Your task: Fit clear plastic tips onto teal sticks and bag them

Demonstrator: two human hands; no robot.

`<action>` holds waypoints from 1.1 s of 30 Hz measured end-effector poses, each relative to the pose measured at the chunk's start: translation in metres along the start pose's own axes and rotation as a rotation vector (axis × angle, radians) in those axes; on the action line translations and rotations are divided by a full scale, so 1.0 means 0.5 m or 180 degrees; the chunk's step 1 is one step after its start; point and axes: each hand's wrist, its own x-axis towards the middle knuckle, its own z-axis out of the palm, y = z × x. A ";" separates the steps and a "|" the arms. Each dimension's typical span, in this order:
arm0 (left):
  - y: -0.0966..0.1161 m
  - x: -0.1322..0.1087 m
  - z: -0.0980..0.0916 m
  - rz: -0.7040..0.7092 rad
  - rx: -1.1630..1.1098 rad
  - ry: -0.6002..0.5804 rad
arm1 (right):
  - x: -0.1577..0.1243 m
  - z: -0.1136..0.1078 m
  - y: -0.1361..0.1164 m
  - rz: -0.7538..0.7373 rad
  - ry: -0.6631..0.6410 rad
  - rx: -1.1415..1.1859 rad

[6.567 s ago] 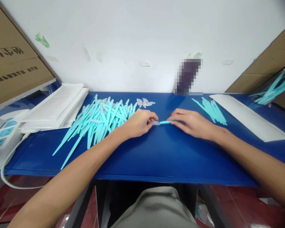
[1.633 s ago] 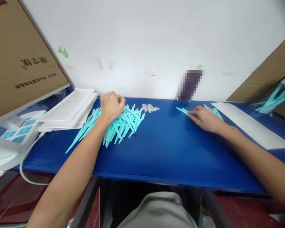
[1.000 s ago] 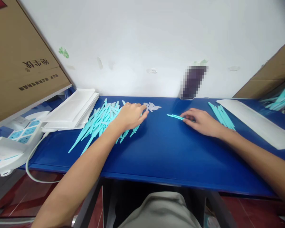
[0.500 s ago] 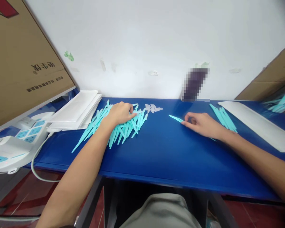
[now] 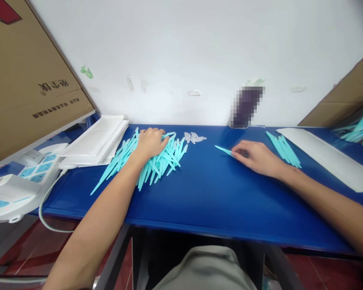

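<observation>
A heap of slim turquoise sticks with pale tips, shaped like eyebrow razors, lies on the blue table. Over its far side rests my left hand, fingers curled down and thumb close to them. One razor shows between the thumb and index finger; the other fingertips are partly hidden. Away to the right, my right hand pinches the end of a single turquoise eyebrow razor, which points left, low over the tabletop. Small translucent caps lie beside the heap.
Several razors lie in a row beyond my right hand, beside a white strip. White padded envelopes, a power strip and a large carton stand left. An open carton with more razors is far right.
My left hand has shifted slightly back and left, leaving a razor lying on the heap near its thumb. The right hand has turned a little, and its razor now shows as one straight piece.
</observation>
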 end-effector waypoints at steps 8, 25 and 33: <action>0.007 0.003 0.002 0.0031 0.0149 0.0062 | 0.000 0.002 -0.009 0.0246 0.0643 -0.0412; 0.000 0.013 0.013 -0.0252 -0.0816 0.0381 | -0.006 0.017 -0.027 -0.0042 -0.0005 -0.1019; -0.002 0.011 0.008 -0.0287 -0.0809 0.0323 | -0.005 0.016 -0.022 -0.0154 -0.0006 -0.0722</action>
